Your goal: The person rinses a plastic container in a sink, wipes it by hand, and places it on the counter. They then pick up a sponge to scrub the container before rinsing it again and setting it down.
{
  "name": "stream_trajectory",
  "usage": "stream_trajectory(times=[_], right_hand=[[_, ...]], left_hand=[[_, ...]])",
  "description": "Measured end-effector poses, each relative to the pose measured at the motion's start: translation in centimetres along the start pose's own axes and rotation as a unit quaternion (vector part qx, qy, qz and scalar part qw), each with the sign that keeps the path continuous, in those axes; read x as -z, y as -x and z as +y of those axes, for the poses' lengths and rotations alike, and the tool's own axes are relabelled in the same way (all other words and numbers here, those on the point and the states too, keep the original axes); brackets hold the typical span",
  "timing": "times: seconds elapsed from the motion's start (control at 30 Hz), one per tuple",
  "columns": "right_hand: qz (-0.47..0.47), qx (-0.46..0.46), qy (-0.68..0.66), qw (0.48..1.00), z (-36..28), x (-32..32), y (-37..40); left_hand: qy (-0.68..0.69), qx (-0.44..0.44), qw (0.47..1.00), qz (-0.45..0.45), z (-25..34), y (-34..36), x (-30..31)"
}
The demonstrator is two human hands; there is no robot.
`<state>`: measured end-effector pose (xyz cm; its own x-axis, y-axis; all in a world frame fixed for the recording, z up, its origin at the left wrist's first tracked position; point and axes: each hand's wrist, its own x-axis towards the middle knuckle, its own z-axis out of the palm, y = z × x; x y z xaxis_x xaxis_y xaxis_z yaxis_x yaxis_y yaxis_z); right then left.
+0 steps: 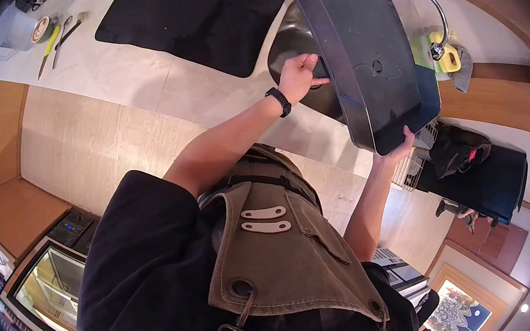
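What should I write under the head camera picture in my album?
Right hand holding a black tub tilted at the sink.

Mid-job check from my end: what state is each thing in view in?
Dark container: raised, tilted, partly over the sink
Right hand: holding its lower corner
Left hand: beside its long side, contact unclear
Faucet: flow cannot be told
Black mat: flat on the counter
Yellow-handled knife: lying down
Cup: holding a patterned drink
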<state>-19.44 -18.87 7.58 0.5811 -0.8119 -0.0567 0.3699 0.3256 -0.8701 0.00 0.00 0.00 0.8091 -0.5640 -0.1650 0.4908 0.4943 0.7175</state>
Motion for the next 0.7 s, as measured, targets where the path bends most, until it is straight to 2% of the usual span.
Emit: stream_trajectory(times=[0.17,0.37,0.47,0.6,0.7], right_hand=[[0.016,-0.01,-0.039,0.999,1.5,-0.6,-0.7],[-0.008,-0.009,-0.041,0.999,0.8,-2.2,-0.1],[-0.012,-0.003,-0.032,0.999,1.1,-1.5,-0.6],[-0.008,0.03,-0.001,1.0,1.5,-1.7,-0.3],[-0.002,0.032,0.008,0.999,1.9,-2.1,-0.1]], left_hand=[[0.0,-0.019,0.999,0.028,1.9,-0.8,0.4],[-0.025,-0.012,0.999,0.016,2.4,-0.9,1.3],[0.017,0.021,0.997,0.069,2.2,-2.0,1.0],[0.072,0.156,0.98,0.1,2.2,-2.9,2.4],[-0.018,0.187,0.973,0.133,1.8,-2.9,3.1]])
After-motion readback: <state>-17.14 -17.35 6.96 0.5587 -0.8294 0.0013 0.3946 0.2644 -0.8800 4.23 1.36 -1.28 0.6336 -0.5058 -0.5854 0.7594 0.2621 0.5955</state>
